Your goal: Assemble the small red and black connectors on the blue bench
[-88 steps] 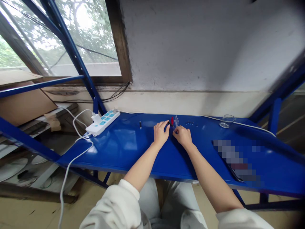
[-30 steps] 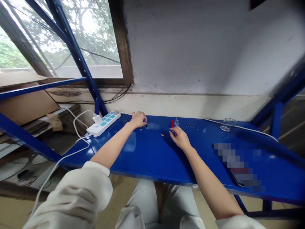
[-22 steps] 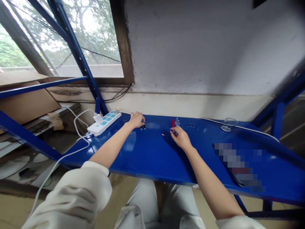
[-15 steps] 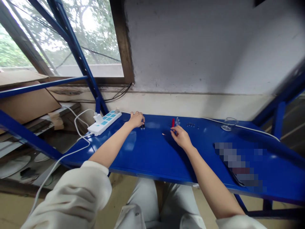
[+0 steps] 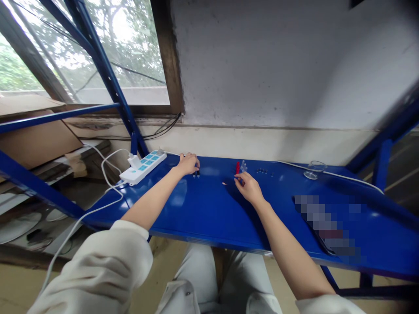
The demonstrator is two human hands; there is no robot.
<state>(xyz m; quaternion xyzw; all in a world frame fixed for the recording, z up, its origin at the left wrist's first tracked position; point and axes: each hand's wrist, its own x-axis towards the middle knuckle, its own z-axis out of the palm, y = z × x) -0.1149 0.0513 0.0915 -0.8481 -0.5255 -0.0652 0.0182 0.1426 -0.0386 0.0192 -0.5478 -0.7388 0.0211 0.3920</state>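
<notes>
Blk pcs (image 5: 198, 173) at L hand (image 5: 188, 164) nr far tbl edge (image 5: 216, 159); R hand (image 5: 249, 187) narrow; can't tell grips.

- Table (image 5: 209, 218): smooth, glossy blue paint, apparently over metal, mirroring window light.
- Red item (image 5: 237, 167): smooth-looking plastic.
- Clear pieces (image 5: 244, 166): see-through; glass or plastic, I cannot tell.
- Power strip (image 5: 139, 173): smooth white plastic.
- Sleeve (image 5: 98, 266): soft, matt cloth.
- Wall (image 5: 278, 65): matt, rough, pitted plaster.
- Window frame (image 5: 173, 69): dull, worn wood.
- Cardboard (image 5: 36, 141): matt brown paperboard.
</notes>
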